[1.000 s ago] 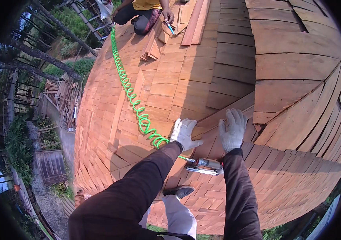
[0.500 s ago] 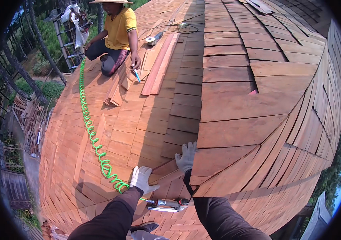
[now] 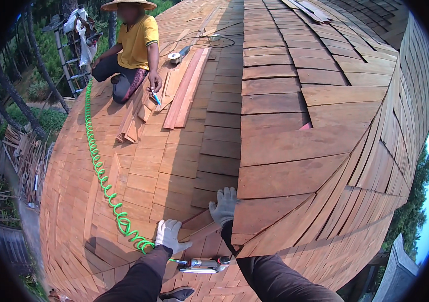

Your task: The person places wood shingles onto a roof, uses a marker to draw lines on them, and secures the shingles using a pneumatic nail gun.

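Note:
My left hand (image 3: pixel 170 236), in a white work glove, lies on the wooden shingles with its fingers spread. My right hand (image 3: pixel 223 206), gloved too, presses on the roof beside the edge of the raised roof section, fingers stretched out. Between the hands a wooden shingle (image 3: pixel 198 221) lies at a slant; both hands are at its ends. Just below them rests a silver-and-black air nail gun (image 3: pixel 203 265). A coiled green air hose (image 3: pixel 105 187) runs from it up the roof's left side.
A co-worker in a yellow shirt (image 3: pixel 138 41) kneels at the upper left, holding a blue pen (image 3: pixel 156 98) over loose shingles (image 3: pixel 133 126). Long boards (image 3: pixel 187 93) and an angle grinder (image 3: pixel 178 57) lie nearby. A ladder (image 3: pixel 65 63) stands past the roof's left edge.
The whole view has shifted, so the roof appears farther left and lower. My hands keep nearly the same places on the shingles. The nail gun stays where it lay.

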Motion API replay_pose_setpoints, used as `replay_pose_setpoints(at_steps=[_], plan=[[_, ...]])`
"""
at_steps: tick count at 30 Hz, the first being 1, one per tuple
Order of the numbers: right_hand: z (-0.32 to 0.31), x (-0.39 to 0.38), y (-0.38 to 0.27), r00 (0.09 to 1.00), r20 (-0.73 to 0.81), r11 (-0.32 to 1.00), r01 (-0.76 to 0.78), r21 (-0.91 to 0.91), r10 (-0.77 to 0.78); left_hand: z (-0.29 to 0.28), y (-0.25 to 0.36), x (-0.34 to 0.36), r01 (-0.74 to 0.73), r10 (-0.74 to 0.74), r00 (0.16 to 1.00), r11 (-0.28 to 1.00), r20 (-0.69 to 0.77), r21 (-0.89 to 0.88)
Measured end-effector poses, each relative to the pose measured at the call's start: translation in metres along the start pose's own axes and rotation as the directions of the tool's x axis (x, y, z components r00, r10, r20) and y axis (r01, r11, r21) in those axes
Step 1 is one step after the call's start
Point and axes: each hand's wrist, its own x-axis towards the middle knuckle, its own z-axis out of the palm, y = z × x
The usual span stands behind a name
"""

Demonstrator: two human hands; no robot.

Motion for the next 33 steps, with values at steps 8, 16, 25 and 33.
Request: replay_pose_setpoints(at_steps=[8,16,25,33], plan=[[-0.018,0.011,-0.004,0.996,0.082,0.998,-0.015,-0.057,0.020,0.001,-0.002,0.002,-0.013,0.013,1.000,1.000,-0.018,-0.018],[-0.050,0.028,-0.017,0.986,0.166,0.991,0.019,-0.133,0.004,0.007,-0.007,-0.001,0.013,-0.013,1.000,1.000,0.011,-0.019],[-0.061,0.030,-0.025,0.963,0.267,0.987,0.002,-0.161,0.042,0.025,-0.015,-0.011,-0.047,0.037,0.988,0.997,-0.151,-0.065],[-0.068,-0.041,-0.068,0.993,0.080,0.911,0.049,0.408,-0.089,0.031,-0.024,-0.009,-0.023,0.023,1.000,0.999,-0.012,-0.025]])
